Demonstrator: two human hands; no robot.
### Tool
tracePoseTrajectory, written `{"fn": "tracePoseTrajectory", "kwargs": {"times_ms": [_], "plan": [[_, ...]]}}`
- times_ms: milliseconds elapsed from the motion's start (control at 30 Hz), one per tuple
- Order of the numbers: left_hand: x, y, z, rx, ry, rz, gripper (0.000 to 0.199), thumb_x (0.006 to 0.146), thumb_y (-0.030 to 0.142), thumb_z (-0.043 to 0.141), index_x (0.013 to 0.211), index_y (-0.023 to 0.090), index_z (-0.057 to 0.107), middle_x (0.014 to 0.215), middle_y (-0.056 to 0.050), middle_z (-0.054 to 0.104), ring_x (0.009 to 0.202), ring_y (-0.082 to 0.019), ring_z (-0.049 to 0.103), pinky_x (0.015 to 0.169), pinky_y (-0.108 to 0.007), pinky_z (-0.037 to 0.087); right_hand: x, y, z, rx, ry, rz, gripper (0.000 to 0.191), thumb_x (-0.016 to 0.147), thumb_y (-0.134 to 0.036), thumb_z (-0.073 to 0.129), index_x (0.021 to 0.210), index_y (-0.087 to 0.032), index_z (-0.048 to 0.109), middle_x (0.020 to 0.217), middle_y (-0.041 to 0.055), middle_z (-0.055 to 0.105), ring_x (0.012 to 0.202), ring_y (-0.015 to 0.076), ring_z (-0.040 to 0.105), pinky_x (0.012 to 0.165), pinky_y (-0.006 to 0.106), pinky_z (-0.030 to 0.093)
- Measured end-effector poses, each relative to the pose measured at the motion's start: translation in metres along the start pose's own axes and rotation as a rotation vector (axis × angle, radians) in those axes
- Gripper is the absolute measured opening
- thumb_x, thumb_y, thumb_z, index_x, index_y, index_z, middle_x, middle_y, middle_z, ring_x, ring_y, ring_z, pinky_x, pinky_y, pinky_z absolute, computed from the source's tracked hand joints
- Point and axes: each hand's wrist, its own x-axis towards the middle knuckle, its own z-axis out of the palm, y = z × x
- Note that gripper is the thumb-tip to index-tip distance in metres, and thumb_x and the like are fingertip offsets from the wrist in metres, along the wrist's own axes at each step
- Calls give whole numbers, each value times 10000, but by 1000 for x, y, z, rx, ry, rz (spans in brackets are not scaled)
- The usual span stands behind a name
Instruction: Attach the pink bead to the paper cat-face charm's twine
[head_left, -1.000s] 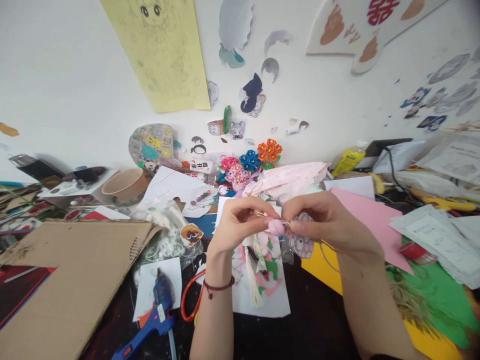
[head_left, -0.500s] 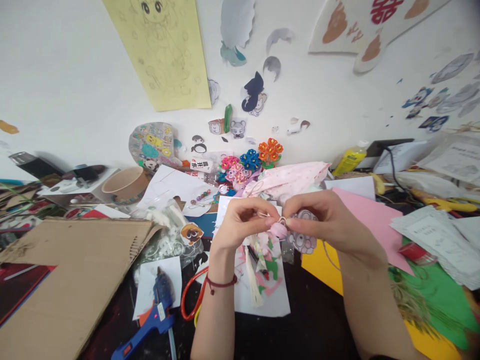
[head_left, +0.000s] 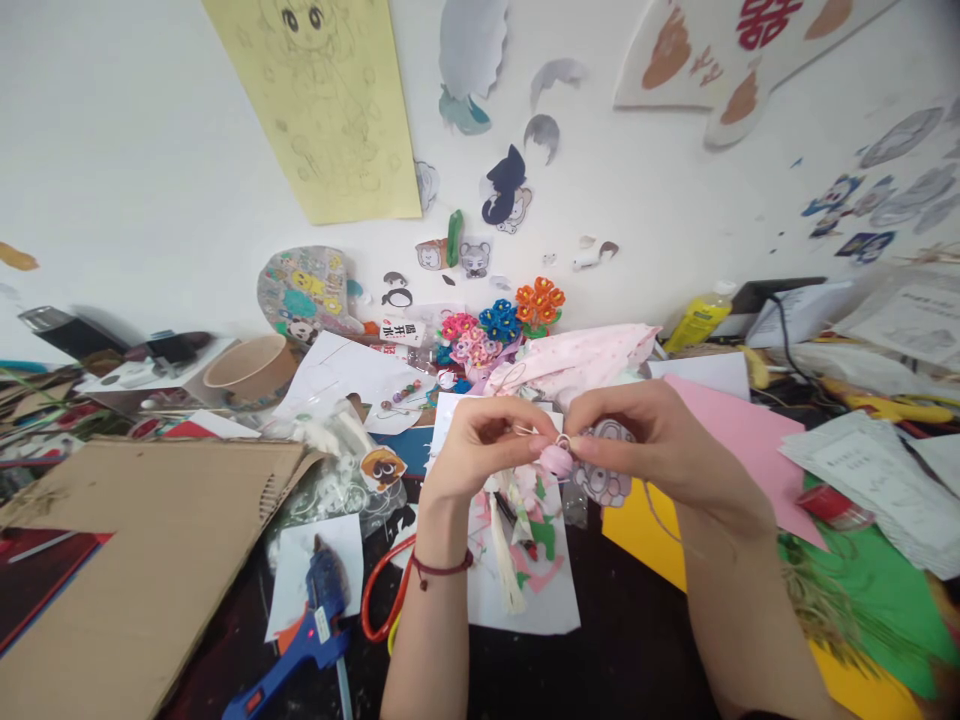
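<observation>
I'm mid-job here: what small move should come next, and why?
I'd probably ease the left hand and right hand slightly apart to draw the pale cord snug: its small loop shows at the top of the pink bead, with both hands pinched close on either side.

Way through: dark tabletop [head_left: 592,660] before white sheet [head_left: 544,615] | blocked left: glue gun [head_left: 322,620], cardboard [head_left: 165,540] | ahead: flowers [head_left: 501,322]

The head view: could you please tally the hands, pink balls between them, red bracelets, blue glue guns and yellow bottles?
Left hand, right hand: 2
Pink ball: 1
Red bracelet: 1
Blue glue gun: 1
Yellow bottle: 1
Total: 6
</observation>
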Motion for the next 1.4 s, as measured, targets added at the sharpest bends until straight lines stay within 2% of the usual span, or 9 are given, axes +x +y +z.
{"fn": "tracePoseTrajectory", "kwargs": {"times_ms": [467,733,867,1000,1167,1400], "plan": [[1,-3,-1,-52,-16,30,129,796,294,839,871,193,811,757,-38,726,644,-105,611,596,-210,465,0,0,0,31,8,5,108,859,-260,757,767,-205,751,685,-5,675,633,104,576,568,219,454],[0,-5,-2,-37,21,14,189,796,364,835,859,189,802,656,-5,613,576,-88,512,533,-210,366,1,0,1,93,10,3,86,853,-265,778,790,-206,771,690,-13,677,616,86,555,559,215,435],[1,-5,-2,-17,41,14,147,822,343,816,869,205,802,635,5,572,564,-86,478,529,-222,341,0,1,-1,70,-10,14,59,848,-246,786,798,-215,782,683,-24,675,625,76,542,556,205,409],[1,-1,1,7,65,26,64,853,283,794,875,223,800,611,24,509,550,-80,434,522,-230,307,0,4,-2,59,-39,18,32,840,-209,788,821,-235,793,719,-33,700,655,73,560,589,200,415],[0,8,5,97,102,53,62,862,276,788,881,218,794,608,28,487,551,-76,402,513,-236,270,-2,5,-5,1,-20,17,60,829,-197,798,832,-257,802,706,-47,701,648,69,552,586,196,407],[-2,14,5,132,96,63,93,870,296,783,852,206,773,632,20,536,578,-81,457,542,-239,304,-2,1,-4,-31,31,37,39,808,-257,827,798,-246,792,678,-48,684,617,64,526,552,194,386]]}}
